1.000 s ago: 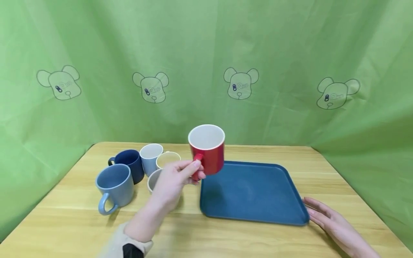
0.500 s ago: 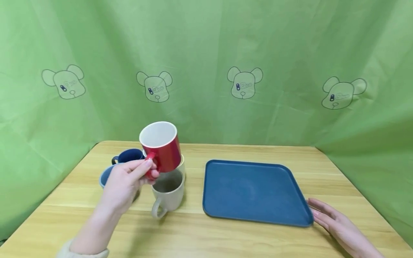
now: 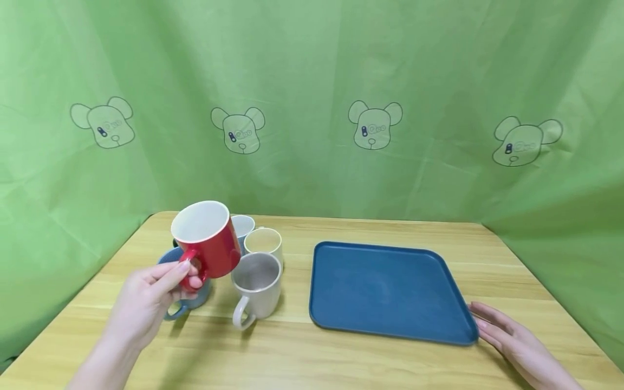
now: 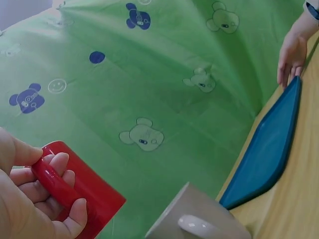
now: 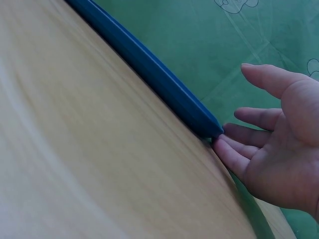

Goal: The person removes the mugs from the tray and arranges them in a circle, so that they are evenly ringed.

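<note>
My left hand (image 3: 151, 300) grips a red mug (image 3: 216, 252) by its handle, holding it tilted in the air over the other mugs. In the left wrist view the fingers curl through the red handle. Behind the red mug, a light blue mug (image 3: 195, 297) is mostly hidden. Just right of it stands a grey-white mug (image 3: 260, 295), handle toward me. At the right, my right hand (image 3: 512, 338) rests beside the blue tray (image 3: 390, 292). Its fingers are loosely extended, and in the right wrist view the fingertips touch the tray's near right corner.
A cream mug (image 3: 265, 242) and a pale blue-and-white mug (image 3: 244, 227) stand behind the grey-white one. All of this is on a wooden table (image 3: 351, 360). A green curtain (image 3: 312, 70) with bear-head prints encloses the back and sides.
My left hand has carried the red mug leftward from beside the tray to over the mugs, then lowered it a little. The right hand has stayed at the tray's corner.
</note>
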`<state>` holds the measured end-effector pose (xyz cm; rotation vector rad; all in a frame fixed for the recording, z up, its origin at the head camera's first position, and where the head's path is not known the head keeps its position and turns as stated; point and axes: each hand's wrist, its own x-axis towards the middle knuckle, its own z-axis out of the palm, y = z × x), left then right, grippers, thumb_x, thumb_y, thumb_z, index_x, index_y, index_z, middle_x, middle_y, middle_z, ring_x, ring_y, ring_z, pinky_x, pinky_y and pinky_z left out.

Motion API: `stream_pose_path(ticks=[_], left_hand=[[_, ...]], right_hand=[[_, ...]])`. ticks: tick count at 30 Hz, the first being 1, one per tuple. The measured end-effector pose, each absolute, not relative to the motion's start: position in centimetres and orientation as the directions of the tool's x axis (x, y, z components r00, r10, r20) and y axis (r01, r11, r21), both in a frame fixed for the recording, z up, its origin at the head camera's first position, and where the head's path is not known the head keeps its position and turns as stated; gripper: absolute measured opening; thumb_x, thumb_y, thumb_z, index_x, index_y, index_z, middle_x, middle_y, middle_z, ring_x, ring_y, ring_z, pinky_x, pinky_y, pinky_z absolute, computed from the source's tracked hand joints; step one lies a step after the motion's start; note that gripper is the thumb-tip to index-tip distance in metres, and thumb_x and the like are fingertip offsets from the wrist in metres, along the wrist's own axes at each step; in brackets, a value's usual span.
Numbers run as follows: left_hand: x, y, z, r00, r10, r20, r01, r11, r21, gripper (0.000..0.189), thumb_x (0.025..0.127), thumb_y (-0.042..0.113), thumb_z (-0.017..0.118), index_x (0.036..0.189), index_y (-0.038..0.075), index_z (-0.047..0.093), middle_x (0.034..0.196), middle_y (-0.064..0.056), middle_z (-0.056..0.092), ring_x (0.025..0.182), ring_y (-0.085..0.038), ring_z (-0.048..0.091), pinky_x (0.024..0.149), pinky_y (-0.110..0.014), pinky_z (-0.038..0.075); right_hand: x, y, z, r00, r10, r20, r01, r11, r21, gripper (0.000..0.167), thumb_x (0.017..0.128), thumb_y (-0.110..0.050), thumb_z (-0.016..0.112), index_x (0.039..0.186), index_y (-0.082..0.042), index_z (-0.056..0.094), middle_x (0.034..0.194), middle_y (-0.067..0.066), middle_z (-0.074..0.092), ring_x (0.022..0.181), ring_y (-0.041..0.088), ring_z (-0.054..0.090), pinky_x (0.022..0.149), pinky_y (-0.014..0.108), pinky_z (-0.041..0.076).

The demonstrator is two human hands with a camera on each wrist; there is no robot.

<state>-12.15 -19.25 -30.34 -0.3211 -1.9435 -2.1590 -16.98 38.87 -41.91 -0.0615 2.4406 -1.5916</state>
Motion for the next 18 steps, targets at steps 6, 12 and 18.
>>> stream_pose_path(ticks=[6, 12, 18], left_hand=[[-10.9, -20.2, -31.4, -0.952, -0.005, 0.305, 0.304, -0.089, 0.949, 0.026, 0.094, -0.002, 0.047, 0.089, 0.003, 0.072, 0.076, -0.005, 0.067, 0.072, -0.014, 0.063, 0.066, -0.026, 0.052], [-9.9, -20.9, -32.4, -0.959, 0.007, 0.283, 0.282, -0.055, 0.958, 0.024, 0.095, -0.002, 0.045, 0.090, -0.005, 0.068, 0.078, -0.009, 0.067, 0.075, -0.018, 0.062, 0.068, -0.027, 0.052], [-9.2, -21.4, -33.6, -0.976, 0.029, 0.217, 0.215, -0.073, 0.974, 0.024, 0.096, -0.001, 0.045, 0.088, -0.006, 0.067, 0.078, -0.009, 0.066, 0.074, -0.020, 0.063, 0.068, -0.029, 0.053]], right_hand=[[-17.0, 38.9, -41.9, -0.973, -0.157, -0.168, 0.093, 0.403, -0.911, 0.063, 0.100, -0.030, 0.040, 0.144, 0.007, 0.013, 0.130, -0.015, 0.034, 0.100, -0.022, 0.039, 0.083, 0.014, 0.044], [-16.9, 38.7, -41.8, -0.973, -0.150, -0.177, 0.100, 0.416, -0.904, 0.064, 0.100, -0.031, 0.040, 0.144, 0.007, 0.013, 0.145, 0.013, 0.027, 0.099, -0.023, 0.037, 0.083, 0.013, 0.043], [-16.8, 38.7, -41.8, -0.974, -0.157, -0.163, 0.087, 0.407, -0.909, 0.063, 0.101, -0.031, 0.039, 0.144, 0.007, 0.014, 0.138, -0.004, 0.035, 0.100, -0.022, 0.039, 0.083, 0.013, 0.043]])
